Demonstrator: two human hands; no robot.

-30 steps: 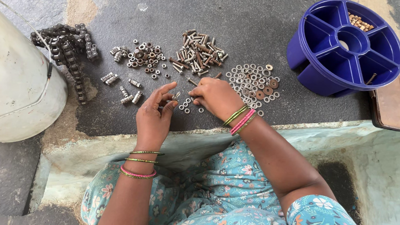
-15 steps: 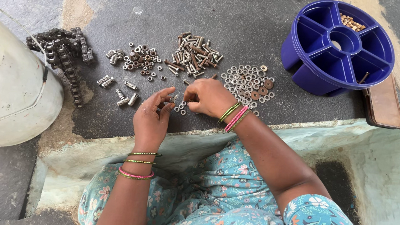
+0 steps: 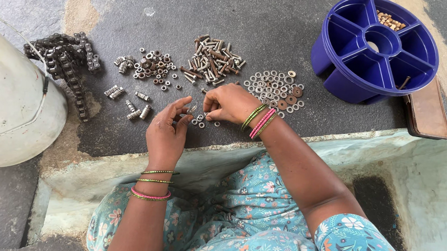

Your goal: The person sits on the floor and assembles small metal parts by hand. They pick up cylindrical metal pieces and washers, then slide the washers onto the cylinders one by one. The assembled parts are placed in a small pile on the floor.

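Right now both hands meet over a small scatter of loose silver metal nuts (image 3: 201, 121) on the dark grey stone floor (image 3: 274, 18). The left hand (image 3: 166, 134) has its fingers half curled with thumb and forefinger pinched on a small silver bolt (image 3: 190, 109); the right hand (image 3: 230, 104) is bent down with its fingers closed on something tiny beside that bolt, though what it pinches is too small to tell.

Done well, this step seems to call for keeping the bolt steady in the left fingers, low over the floor so a dropped piece lands among its own kind, and for turning only with the right fingertips.

About the hands lie 4 sorted groups: short threaded silver studs (image 3: 129, 101) to the left, a heap of mixed silver nuts (image 3: 151, 65), a pile of rusty and silver bolts (image 3: 212, 61), and flat silver and brown washers (image 3: 277, 90) just beside the right wrist. Keeping the elbows clear of those heaps would likely avoid mixing them. A black greasy roller chain (image 3: 61, 59), a white plastic drum (image 3: 2, 97) and a blue round divided plastic tray (image 3: 344, 82) sit further off.
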